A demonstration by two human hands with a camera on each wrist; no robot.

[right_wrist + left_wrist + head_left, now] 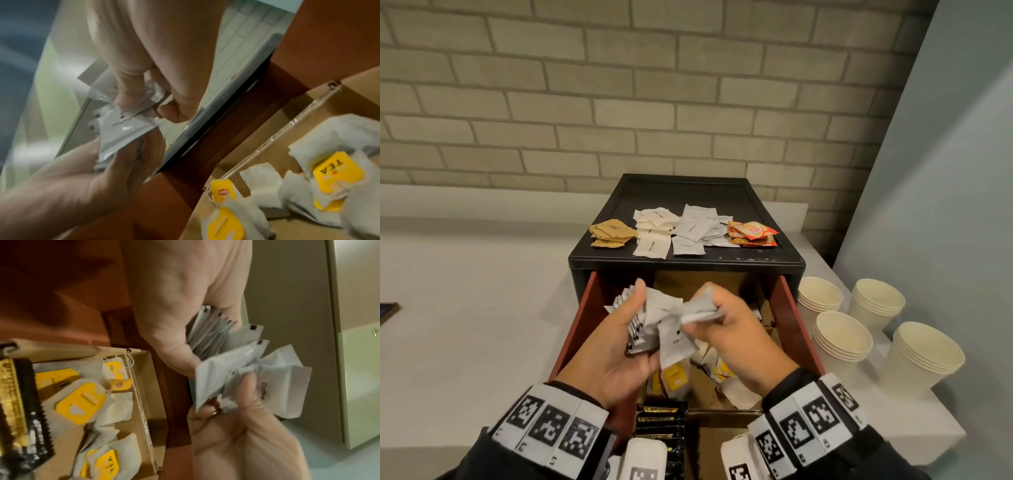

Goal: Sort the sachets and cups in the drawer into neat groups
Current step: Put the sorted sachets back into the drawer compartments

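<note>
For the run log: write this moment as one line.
left hand: holds white sachets | right hand: pinches one | place: over open drawer | sorted piles on cabinet top | cups stacked beside

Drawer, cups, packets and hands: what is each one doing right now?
Drawer: pulled open.
White sachets: bunched up, held over the drawer by both hands.
Left hand: grips a fanned stack.
Right hand: pinches a sachet.
Tea bags: loose, jumbled in the drawer.
Paper cups: upright, nested in stacks.
Sorted piles: grouped on top.
</note>
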